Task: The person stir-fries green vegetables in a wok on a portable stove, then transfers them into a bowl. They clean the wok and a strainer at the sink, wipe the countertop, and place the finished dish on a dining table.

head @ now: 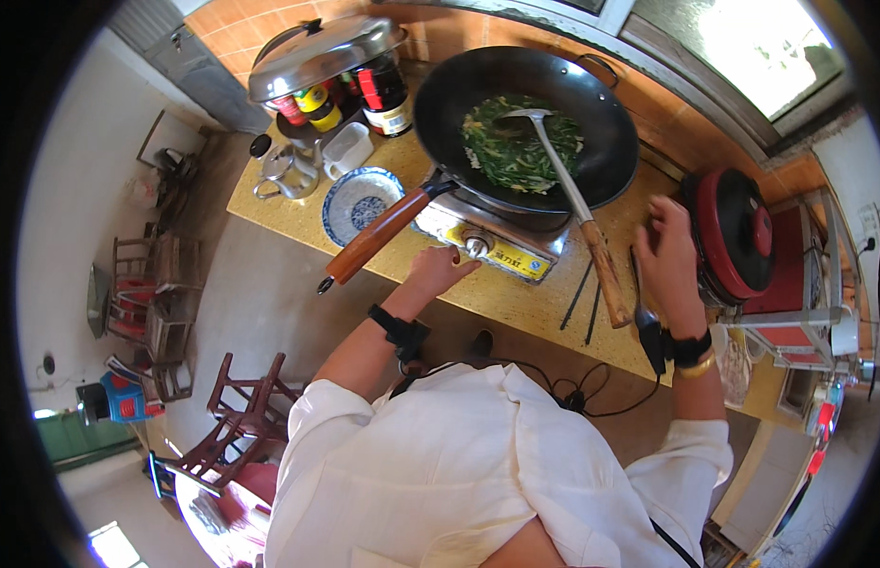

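A black wok point(440, 106) with chopped green vegetables point(507, 153) in it stands on a gas stove point(511, 255). Inside the wok rests the metal head of a spatula, whose wooden handle point(605, 273) leans out over the counter. My left hand point(438, 272) is beside the stove's knob point(477, 244), thumb and finger apart, holding nothing visible. On the right, my right hand point(668, 259) is raised over the counter near the spatula handle, fingers partly curled; whether it holds anything is unclear. Two dark chopsticks point(585, 302) lie between the stove and the spatula handle.
The wok's wooden handle point(380, 234) juts over a blue-and-white bowl point(333, 213). Behind are a steel pot point(292, 174), a plastic container point(349, 148), sauce bottles point(389, 99) and a large metal lid point(326, 53). A red electric cooker point(731, 234) stands right; a black cable point(589, 408) hangs below.
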A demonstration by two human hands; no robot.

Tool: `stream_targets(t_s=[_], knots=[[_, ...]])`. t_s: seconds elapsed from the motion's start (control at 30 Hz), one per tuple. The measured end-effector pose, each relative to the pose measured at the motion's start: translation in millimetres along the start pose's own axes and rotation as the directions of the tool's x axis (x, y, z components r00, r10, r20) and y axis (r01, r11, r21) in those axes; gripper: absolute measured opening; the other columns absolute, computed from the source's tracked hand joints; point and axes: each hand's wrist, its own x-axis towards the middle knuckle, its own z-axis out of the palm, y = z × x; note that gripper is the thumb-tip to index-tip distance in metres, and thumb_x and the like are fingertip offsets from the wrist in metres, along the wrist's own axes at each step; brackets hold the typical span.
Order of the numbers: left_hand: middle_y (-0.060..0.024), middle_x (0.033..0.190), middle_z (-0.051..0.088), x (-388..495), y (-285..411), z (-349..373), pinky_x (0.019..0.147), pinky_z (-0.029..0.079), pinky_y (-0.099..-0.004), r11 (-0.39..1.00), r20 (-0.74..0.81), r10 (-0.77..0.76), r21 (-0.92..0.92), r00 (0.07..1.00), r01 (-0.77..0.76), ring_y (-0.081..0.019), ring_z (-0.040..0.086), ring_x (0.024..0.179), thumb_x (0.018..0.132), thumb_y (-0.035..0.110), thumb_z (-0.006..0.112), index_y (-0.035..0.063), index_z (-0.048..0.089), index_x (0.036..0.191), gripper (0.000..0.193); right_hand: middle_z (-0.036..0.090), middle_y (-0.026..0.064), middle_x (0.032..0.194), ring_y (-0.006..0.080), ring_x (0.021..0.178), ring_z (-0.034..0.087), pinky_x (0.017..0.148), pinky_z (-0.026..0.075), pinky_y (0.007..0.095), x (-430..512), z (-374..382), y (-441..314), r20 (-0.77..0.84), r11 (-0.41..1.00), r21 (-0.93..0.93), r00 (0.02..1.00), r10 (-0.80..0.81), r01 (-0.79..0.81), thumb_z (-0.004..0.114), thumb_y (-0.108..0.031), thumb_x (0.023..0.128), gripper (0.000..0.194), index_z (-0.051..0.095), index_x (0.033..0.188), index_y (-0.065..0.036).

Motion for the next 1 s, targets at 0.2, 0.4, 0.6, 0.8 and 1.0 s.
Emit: stream_targets(t_s=[0.2,0.4,0.6,0.8,1.0], knots=[[-0.0089,0.065,0.062,-40.8,-85.8,-35.0,0.059,0.050,-0.0329,0.944,0.340,-0.012,-0.306,0.940,0.122,-0.0191,0.063,0.062,0.086,0.043,0.060,0.0005,0.060,0.074,0.045,0.060,0.0064,0.084,0.0154,0.076,0.062,0.071,0.048,0.0267,-76.7,21.6,-20.5,0.099,0.923,0.285,0.965,0.241,-0.260,0.060,-0.004,0.086,0.023,0.052,0.108,-0.003],[-0.0064,0.069,0.062,-83.5,-212.9,-48.0,0.058,0.049,-0.0291,0.818,0.474,-0.160,-0.428,0.866,0.385,-0.0129,0.060,0.062,0.089,0.031,0.057,0.0007,0.063,0.085,0.031,0.063,0.0115,0.083,0.0222,0.070,0.065,0.061,0.052,0.0318,-104.7,72.2,-109.8,0.494,0.896,0.380,0.870,0.014,-0.230,0.064,-0.007,0.083,0.016,0.058,0.096,-0.003],[-0.0158,0.082,0.067,-73.1,-351.7,-31.0,0.067,0.052,-0.0377,0.860,0.303,-0.243,-0.372,0.921,0.349,-0.0264,0.066,0.075,0.088,0.029,0.056,-0.0007,0.063,0.092,0.031,0.062,0.0131,0.083,0.0289,0.071,0.064,0.062,0.053,0.0348,-101.7,140.1,-227.5,0.563,0.906,0.376,0.825,-0.059,-0.192,0.064,-0.009,0.082,0.014,0.061,0.095,-0.004],[-0.0230,0.102,0.063,-44.8,-415.5,-16.3,0.086,0.046,-0.0497,0.940,0.000,-0.201,-0.282,0.980,0.193,-0.0430,0.058,0.096,0.087,0.027,0.055,0.0007,0.058,0.110,0.035,0.062,0.0133,0.084,0.0314,0.073,0.063,0.065,0.052,0.0366,-103.3,199.5,-309.6,0.689,0.902,0.334,0.724,-0.035,-0.274,0.063,-0.011,0.083,0.014,0.061,0.096,-0.004],[-0.0193,0.128,0.052,3.7,-440.8,15.9,0.090,0.046,-0.0470,0.976,0.045,-0.189,-0.098,0.981,0.193,-0.0388,0.052,0.113,0.087,0.027,0.054,0.0064,0.052,0.125,0.043,0.063,0.0137,0.089,0.0326,0.078,0.063,0.068,0.053,0.0387,-110.3,227.0,-321.8,0.751,0.887,0.285,0.660,0.029,-0.363,0.059,-0.014,0.086,0.015,0.061,0.098,-0.006]])
